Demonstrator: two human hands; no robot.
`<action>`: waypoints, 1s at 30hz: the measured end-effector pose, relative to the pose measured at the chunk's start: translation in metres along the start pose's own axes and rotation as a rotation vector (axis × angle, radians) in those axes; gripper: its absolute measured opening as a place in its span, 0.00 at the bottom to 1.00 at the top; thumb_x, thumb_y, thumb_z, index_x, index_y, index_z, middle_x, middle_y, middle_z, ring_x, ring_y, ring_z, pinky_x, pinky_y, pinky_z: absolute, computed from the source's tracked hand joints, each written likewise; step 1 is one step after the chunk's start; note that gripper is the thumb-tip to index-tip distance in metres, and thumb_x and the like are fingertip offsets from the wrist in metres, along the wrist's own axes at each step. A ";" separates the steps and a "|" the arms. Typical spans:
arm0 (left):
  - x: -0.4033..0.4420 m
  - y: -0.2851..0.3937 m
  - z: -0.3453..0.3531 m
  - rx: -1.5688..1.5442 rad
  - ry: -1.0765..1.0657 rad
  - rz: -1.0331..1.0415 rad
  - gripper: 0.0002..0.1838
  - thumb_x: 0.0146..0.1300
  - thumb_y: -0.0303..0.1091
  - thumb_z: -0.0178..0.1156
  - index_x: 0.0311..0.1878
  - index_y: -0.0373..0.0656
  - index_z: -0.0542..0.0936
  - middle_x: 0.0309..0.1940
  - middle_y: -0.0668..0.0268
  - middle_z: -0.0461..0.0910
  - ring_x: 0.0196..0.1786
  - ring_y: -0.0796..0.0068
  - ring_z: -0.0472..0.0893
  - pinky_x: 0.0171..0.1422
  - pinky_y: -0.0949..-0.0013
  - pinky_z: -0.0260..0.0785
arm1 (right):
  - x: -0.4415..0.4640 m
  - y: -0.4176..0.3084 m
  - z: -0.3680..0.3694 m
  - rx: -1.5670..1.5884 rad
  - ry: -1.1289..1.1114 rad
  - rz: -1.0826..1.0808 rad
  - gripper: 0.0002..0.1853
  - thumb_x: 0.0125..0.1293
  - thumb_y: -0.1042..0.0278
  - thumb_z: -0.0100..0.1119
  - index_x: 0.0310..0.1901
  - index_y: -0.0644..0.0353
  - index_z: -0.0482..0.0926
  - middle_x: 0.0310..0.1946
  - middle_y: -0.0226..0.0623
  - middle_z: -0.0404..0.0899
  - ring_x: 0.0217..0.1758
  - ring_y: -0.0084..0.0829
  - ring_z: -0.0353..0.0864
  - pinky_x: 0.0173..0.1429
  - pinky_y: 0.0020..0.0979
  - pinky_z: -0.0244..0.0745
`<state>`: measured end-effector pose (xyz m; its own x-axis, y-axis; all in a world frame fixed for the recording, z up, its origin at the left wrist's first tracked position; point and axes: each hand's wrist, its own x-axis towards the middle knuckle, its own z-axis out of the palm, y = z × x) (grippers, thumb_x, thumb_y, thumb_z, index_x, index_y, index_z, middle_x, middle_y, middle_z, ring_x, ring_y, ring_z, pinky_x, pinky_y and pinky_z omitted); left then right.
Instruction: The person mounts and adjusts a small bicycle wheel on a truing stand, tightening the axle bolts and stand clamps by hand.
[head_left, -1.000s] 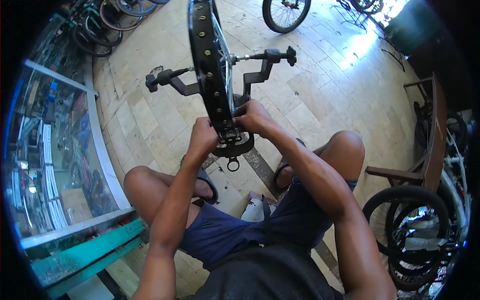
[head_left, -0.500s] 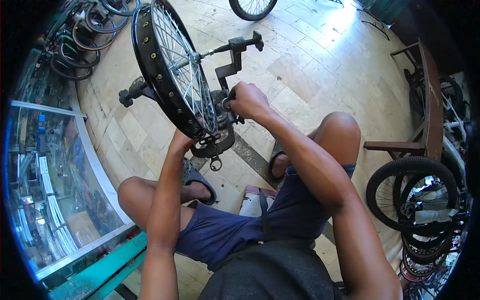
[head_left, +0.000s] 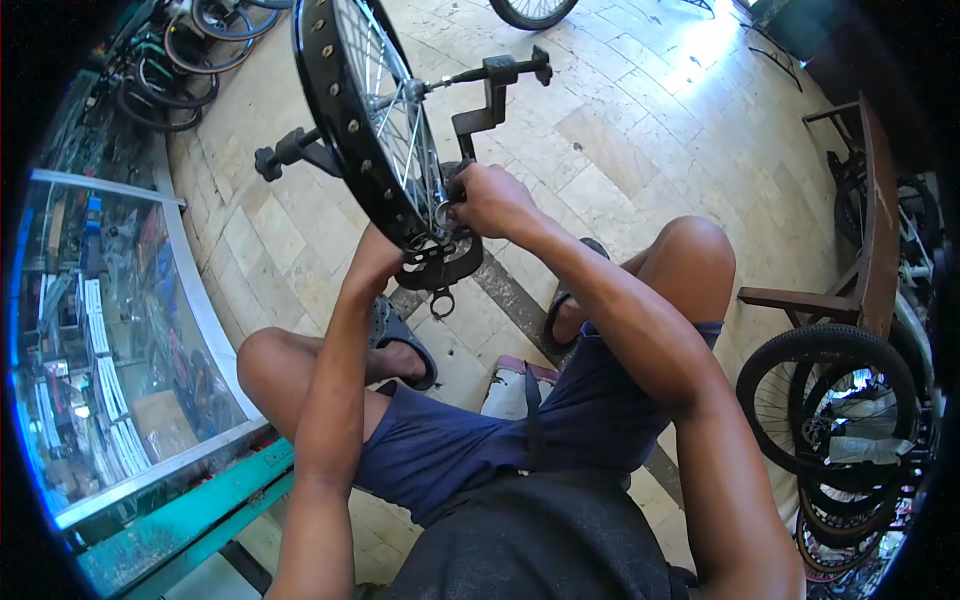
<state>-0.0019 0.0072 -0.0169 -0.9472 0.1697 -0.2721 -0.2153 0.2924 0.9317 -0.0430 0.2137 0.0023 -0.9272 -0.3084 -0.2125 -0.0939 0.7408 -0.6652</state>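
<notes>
A bicycle wheel point(head_left: 352, 128) with a black rim and silver spokes stands tilted in a dark truing stand point(head_left: 490, 105). Its hub point(head_left: 413, 90) is held between the stand's arms. Close to the rim's lower right side, my right hand point(head_left: 493, 203) is closed, with a small ring-shaped metal tool point(head_left: 443, 212) at the fingertips; its exact kind is unclear. My left hand point(head_left: 378, 255) is at the rim's lower left, its fingers hidden behind the rim and stand. Below the rim, a metal ring point(head_left: 442, 303) hangs from the stand's curved lower part.
A glass display case point(head_left: 150, 340) lies to the left, above a green bench point(head_left: 185, 505). On the right are a brown wooden bench point(head_left: 868, 230) and several bicycle wheels point(head_left: 830, 400). More tyres point(head_left: 175, 90) stand at upper left, and another wheel point(head_left: 533, 10) at the top.
The view has shifted slightly, and the wheel and stand now appear further right and higher. My right hand stays by the lower spokes, my left hand by the rim's lower edge.
</notes>
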 end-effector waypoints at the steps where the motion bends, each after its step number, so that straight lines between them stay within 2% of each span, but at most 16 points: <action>1: -0.007 0.022 0.006 0.026 0.035 -0.091 0.18 0.64 0.28 0.67 0.57 0.38 0.83 0.43 0.69 0.83 0.42 0.81 0.79 0.41 0.73 0.72 | 0.001 0.001 0.003 0.005 0.024 0.007 0.13 0.56 0.65 0.69 0.40 0.63 0.87 0.41 0.56 0.87 0.50 0.54 0.87 0.55 0.48 0.81; 4: -0.014 0.030 0.008 0.045 0.085 -0.018 0.15 0.63 0.30 0.68 0.52 0.37 0.83 0.37 0.72 0.81 0.38 0.81 0.78 0.38 0.72 0.70 | 0.006 0.005 0.014 0.038 0.026 0.010 0.15 0.57 0.61 0.73 0.41 0.63 0.87 0.41 0.56 0.87 0.50 0.54 0.87 0.55 0.48 0.81; 6: -0.011 0.027 0.005 0.092 0.094 -0.039 0.15 0.62 0.39 0.73 0.42 0.36 0.86 0.32 0.71 0.83 0.36 0.81 0.78 0.38 0.70 0.71 | 0.009 0.004 0.018 0.066 0.006 0.007 0.17 0.57 0.58 0.74 0.41 0.63 0.87 0.41 0.57 0.87 0.51 0.54 0.86 0.55 0.48 0.81; 7: -0.011 0.026 0.002 0.089 0.097 -0.041 0.15 0.62 0.39 0.73 0.42 0.36 0.86 0.32 0.71 0.83 0.36 0.81 0.78 0.38 0.70 0.71 | 0.008 0.002 0.018 0.084 0.014 0.010 0.18 0.57 0.56 0.75 0.41 0.63 0.87 0.41 0.57 0.87 0.50 0.54 0.87 0.55 0.49 0.81; 9: -0.012 0.026 -0.002 -0.103 0.021 -0.174 0.12 0.64 0.39 0.71 0.41 0.38 0.88 0.30 0.71 0.83 0.32 0.81 0.79 0.35 0.71 0.69 | 0.005 -0.002 0.020 0.100 0.020 0.015 0.19 0.57 0.54 0.76 0.40 0.64 0.87 0.41 0.57 0.87 0.50 0.54 0.87 0.55 0.49 0.81; 13: -0.014 0.025 0.007 -0.177 0.052 -0.055 0.11 0.66 0.38 0.71 0.43 0.39 0.88 0.30 0.72 0.84 0.29 0.82 0.80 0.30 0.73 0.67 | 0.000 -0.008 0.019 0.196 0.054 0.028 0.18 0.58 0.55 0.76 0.40 0.64 0.88 0.38 0.57 0.87 0.47 0.54 0.87 0.53 0.47 0.81; 15: -0.014 0.024 0.007 -0.347 0.021 -0.208 0.09 0.67 0.38 0.69 0.43 0.45 0.83 0.27 0.77 0.76 0.23 0.85 0.69 0.24 0.75 0.56 | -0.001 -0.011 0.020 0.238 0.033 0.040 0.18 0.58 0.56 0.75 0.40 0.65 0.88 0.37 0.57 0.87 0.46 0.54 0.87 0.53 0.47 0.81; 16: -0.014 0.024 0.008 -0.348 0.022 -0.209 0.09 0.67 0.38 0.69 0.43 0.45 0.83 0.27 0.77 0.76 0.23 0.85 0.69 0.24 0.75 0.56 | -0.001 -0.012 0.022 0.244 0.056 0.043 0.18 0.58 0.57 0.75 0.40 0.65 0.88 0.37 0.56 0.87 0.46 0.54 0.88 0.52 0.46 0.81; 19: -0.011 0.022 0.008 -0.307 0.016 -0.213 0.10 0.68 0.39 0.68 0.46 0.44 0.84 0.28 0.77 0.78 0.25 0.86 0.70 0.26 0.76 0.57 | -0.003 -0.016 0.021 0.261 0.081 0.053 0.18 0.58 0.57 0.75 0.40 0.65 0.89 0.36 0.55 0.87 0.44 0.52 0.88 0.52 0.45 0.81; 21: -0.009 0.019 0.010 -0.276 0.058 -0.158 0.11 0.64 0.36 0.71 0.44 0.39 0.88 0.32 0.69 0.86 0.31 0.80 0.83 0.30 0.74 0.70 | -0.003 -0.014 0.020 0.270 0.084 0.060 0.18 0.58 0.57 0.75 0.40 0.65 0.89 0.35 0.55 0.87 0.43 0.51 0.89 0.52 0.44 0.81; 22: -0.013 0.024 0.015 -0.257 0.123 -0.166 0.13 0.64 0.36 0.72 0.45 0.37 0.87 0.33 0.67 0.87 0.33 0.79 0.84 0.33 0.73 0.73 | 0.000 -0.010 0.017 0.353 0.041 0.054 0.18 0.58 0.57 0.76 0.41 0.65 0.89 0.34 0.53 0.88 0.41 0.48 0.89 0.51 0.42 0.81; 24: -0.015 0.024 0.014 -0.202 0.133 -0.128 0.14 0.63 0.37 0.73 0.45 0.37 0.87 0.34 0.66 0.87 0.33 0.78 0.85 0.34 0.73 0.74 | 0.004 -0.002 0.017 0.467 -0.028 0.085 0.19 0.57 0.59 0.77 0.43 0.65 0.89 0.32 0.48 0.89 0.35 0.39 0.90 0.47 0.37 0.81; 25: -0.014 0.025 0.014 -0.147 0.145 -0.087 0.15 0.63 0.38 0.74 0.45 0.36 0.87 0.35 0.65 0.87 0.34 0.78 0.85 0.35 0.72 0.75 | 0.008 0.003 0.019 0.461 -0.027 0.080 0.19 0.57 0.59 0.77 0.43 0.65 0.89 0.32 0.48 0.89 0.35 0.39 0.90 0.47 0.37 0.81; 27: -0.019 0.027 0.016 -0.129 0.185 -0.095 0.17 0.62 0.39 0.75 0.46 0.36 0.87 0.35 0.65 0.88 0.34 0.78 0.85 0.36 0.72 0.75 | 0.008 0.006 0.022 0.647 -0.115 0.120 0.16 0.57 0.62 0.78 0.41 0.66 0.89 0.31 0.46 0.89 0.32 0.35 0.88 0.42 0.36 0.81; 30: -0.022 0.042 0.014 -0.126 0.203 -0.146 0.20 0.59 0.42 0.77 0.46 0.35 0.88 0.35 0.65 0.88 0.33 0.78 0.85 0.36 0.72 0.75 | 0.001 -0.001 0.016 0.492 -0.017 0.079 0.15 0.57 0.64 0.78 0.40 0.67 0.89 0.28 0.44 0.88 0.28 0.31 0.86 0.38 0.35 0.79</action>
<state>0.0134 0.0290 0.0248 -0.9295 -0.0609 -0.3638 -0.3687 0.1780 0.9124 -0.0376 0.2034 -0.0087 -0.9182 -0.2751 -0.2851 0.1628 0.3940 -0.9046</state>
